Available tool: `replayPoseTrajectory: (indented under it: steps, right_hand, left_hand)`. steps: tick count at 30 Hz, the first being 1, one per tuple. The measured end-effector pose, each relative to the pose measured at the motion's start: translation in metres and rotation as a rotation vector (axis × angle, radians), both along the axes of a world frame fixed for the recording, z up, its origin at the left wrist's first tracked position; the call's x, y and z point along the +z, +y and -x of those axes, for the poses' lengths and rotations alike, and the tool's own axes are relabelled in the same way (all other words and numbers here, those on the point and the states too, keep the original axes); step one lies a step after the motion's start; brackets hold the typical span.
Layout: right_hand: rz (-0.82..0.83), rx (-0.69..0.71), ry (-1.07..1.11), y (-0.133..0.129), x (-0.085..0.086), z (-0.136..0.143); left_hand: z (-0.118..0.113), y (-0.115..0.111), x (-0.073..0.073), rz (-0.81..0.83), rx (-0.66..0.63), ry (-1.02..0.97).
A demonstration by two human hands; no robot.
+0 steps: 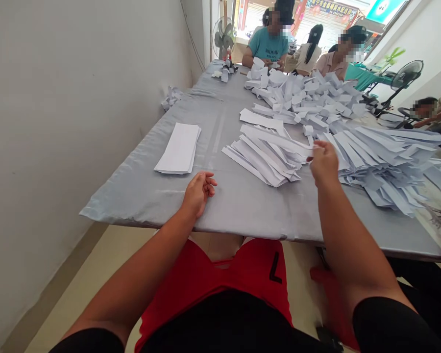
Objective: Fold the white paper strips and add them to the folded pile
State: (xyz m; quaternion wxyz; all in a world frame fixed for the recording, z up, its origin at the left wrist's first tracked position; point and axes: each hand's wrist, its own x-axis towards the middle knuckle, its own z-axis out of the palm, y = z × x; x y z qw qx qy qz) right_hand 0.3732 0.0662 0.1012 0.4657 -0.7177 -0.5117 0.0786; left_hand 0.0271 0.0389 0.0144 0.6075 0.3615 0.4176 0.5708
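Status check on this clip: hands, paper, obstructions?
Left hand loosely curled, nothing visible in it. Right hand apparently pinching a paper strip's end. Loose papers crowd the right hand: fanned pile left, larger pile right.

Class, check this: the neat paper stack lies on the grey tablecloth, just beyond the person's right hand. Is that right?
No, the side is wrong: the head view shows the neat paper stack on the grey tablecloth, just beyond the person's left hand.
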Motion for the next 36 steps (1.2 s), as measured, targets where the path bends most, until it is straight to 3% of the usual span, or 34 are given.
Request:
replayPoseTrajectory:
  steps: [2,6,9,12,15,17,21,36]
  right_hand:
    - [0.134,-0.088,-0.093,-0.007,-0.013,0.01]
    - [0.166,-0.099,-0.152,-0.033,-0.037,0.036]
    - [0.107,-0.017,-0.174,-0.05,-0.054,0.051]
    - [0.023,0.072,-0.194,-0.057,-0.069,0.059]
    - [-0.036,0.128,-0.173,-0.056,-0.079,0.062]
    - [-0.056,0.158,-0.15,-0.054,-0.083,0.062]
    - [-0.045,0.199,-0.089,-0.05,-0.088,0.059]
    - [0.001,0.197,0.036,-0.05,-0.088,0.058]
  left_hand:
    - [-0.002,-0.002,-0.001,-0.017,-0.003,0.029]
    - [-0.003,-0.007,-0.001,-0.103,0.006,0.225]
    - [0.011,-0.008,0.009,-0.355,-0.025,0.653]
    - [0.045,0.003,0.024,-0.663,-0.01,1.237]
    - [0.087,0.021,0.033,-0.587,0.057,1.704]
    - [0.109,0.03,0.034,-0.499,-0.02,1.894]
    - [0.125,0.036,0.029,-0.502,-0.08,1.955]
    - [0.128,0.038,0.018,-0.699,-0.034,2.105]
